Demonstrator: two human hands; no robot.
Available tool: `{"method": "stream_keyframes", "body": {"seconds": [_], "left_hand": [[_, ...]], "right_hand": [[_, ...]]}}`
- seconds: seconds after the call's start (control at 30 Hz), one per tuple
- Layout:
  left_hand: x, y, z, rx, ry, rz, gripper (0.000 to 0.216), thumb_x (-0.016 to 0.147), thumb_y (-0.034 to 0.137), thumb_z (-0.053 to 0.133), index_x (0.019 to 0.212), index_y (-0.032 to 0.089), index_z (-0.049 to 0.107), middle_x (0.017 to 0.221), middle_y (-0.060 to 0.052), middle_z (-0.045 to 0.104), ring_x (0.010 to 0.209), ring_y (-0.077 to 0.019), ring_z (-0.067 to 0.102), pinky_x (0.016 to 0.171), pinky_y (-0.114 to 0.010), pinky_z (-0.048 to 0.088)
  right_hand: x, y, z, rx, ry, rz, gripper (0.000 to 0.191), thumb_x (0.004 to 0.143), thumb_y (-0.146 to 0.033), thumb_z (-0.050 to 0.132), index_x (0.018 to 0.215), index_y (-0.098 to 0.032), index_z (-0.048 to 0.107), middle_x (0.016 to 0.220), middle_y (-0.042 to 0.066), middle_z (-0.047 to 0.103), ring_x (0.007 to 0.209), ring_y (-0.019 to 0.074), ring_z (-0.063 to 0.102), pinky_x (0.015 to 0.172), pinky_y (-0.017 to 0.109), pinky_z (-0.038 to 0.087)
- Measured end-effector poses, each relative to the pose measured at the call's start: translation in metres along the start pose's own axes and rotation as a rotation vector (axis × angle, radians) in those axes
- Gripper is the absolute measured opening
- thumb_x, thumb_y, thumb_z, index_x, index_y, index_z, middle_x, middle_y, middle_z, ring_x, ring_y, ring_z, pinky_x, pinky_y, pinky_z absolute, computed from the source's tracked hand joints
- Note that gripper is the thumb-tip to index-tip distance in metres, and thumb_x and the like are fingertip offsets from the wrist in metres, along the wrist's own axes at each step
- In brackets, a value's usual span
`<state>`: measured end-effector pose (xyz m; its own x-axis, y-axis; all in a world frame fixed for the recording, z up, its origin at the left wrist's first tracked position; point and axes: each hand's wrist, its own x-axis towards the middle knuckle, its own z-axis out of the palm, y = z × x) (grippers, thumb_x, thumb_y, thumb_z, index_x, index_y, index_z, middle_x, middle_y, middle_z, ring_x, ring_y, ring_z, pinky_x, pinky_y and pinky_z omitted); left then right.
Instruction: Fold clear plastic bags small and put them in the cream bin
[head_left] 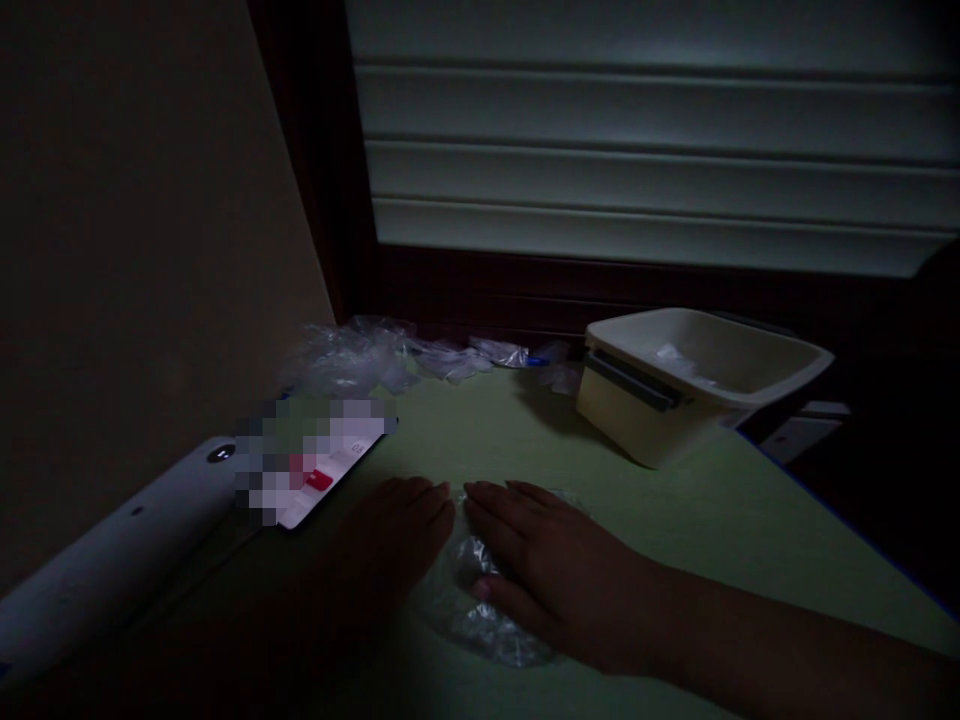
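In dim light, a small clear plastic bag (pixel 480 610) lies flat on the green table (pixel 697 520) near the front. My right hand (pixel 547 575) rests flat on top of it, fingers stretched out and pointing left. My left hand (pixel 390 545) lies flat beside it on the bag's left edge, its fingertips nearly touching those of the right. Neither hand grips anything.
A phone (pixel 319 465) with a lit screen lies to the left, beside a long white device (pixel 112 560). A heap of clear plastic bags (pixel 375 355) sits at the back. A cream plastic bin (pixel 697 385) stands at the right. A shuttered window lies behind.
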<state>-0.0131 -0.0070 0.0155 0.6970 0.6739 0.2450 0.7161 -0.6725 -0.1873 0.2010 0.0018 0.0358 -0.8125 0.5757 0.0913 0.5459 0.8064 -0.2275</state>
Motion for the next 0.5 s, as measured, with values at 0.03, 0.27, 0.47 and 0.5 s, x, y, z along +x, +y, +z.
{"method": "stream_keyframes", "body": {"seconds": [0.03,0.27,0.47,0.5], "left_hand": [[-0.001,0.0,0.001,-0.005,-0.002,-0.004,0.031,0.087,0.002,0.045,0.112,0.013,0.059,0.113,-0.01,0.066,0.102,-0.0229,0.06,0.091,-0.033,0.047],[-0.006,-0.004,0.01,-0.032,0.054,0.047,0.043,0.077,-0.001,0.044,0.117,0.009,0.055,0.114,-0.013,0.065,0.102,-0.0256,0.06,0.09,-0.038,0.048],[-0.001,-0.002,0.0,0.03,0.047,0.043,0.034,0.085,-0.001,0.04,0.11,0.01,0.06,0.112,-0.012,0.066,0.102,-0.0246,0.06,0.089,-0.036,0.048],[-0.001,-0.002,0.0,0.038,0.031,0.045,0.034,0.085,-0.001,0.039,0.109,0.01,0.06,0.112,-0.012,0.066,0.101,-0.0247,0.06,0.088,-0.036,0.048]], "right_hand": [[0.002,0.0,0.0,-0.001,0.001,-0.007,0.052,0.096,-0.037,0.045,0.135,-0.001,0.048,0.14,0.023,0.047,0.127,0.0312,0.047,0.109,0.048,0.034],[0.011,0.005,-0.002,0.005,-0.002,-0.058,0.046,0.097,-0.035,0.046,0.131,-0.006,0.052,0.136,0.021,0.053,0.125,0.0285,0.05,0.108,0.047,0.035],[-0.002,0.015,-0.011,-0.002,-0.042,-0.043,0.042,0.099,-0.033,0.042,0.13,-0.007,0.054,0.137,0.02,0.052,0.127,0.0286,0.048,0.11,0.048,0.032],[-0.006,0.017,-0.013,0.002,-0.048,-0.035,0.042,0.099,-0.032,0.042,0.13,-0.007,0.055,0.137,0.02,0.052,0.127,0.0283,0.048,0.11,0.048,0.032]]}}
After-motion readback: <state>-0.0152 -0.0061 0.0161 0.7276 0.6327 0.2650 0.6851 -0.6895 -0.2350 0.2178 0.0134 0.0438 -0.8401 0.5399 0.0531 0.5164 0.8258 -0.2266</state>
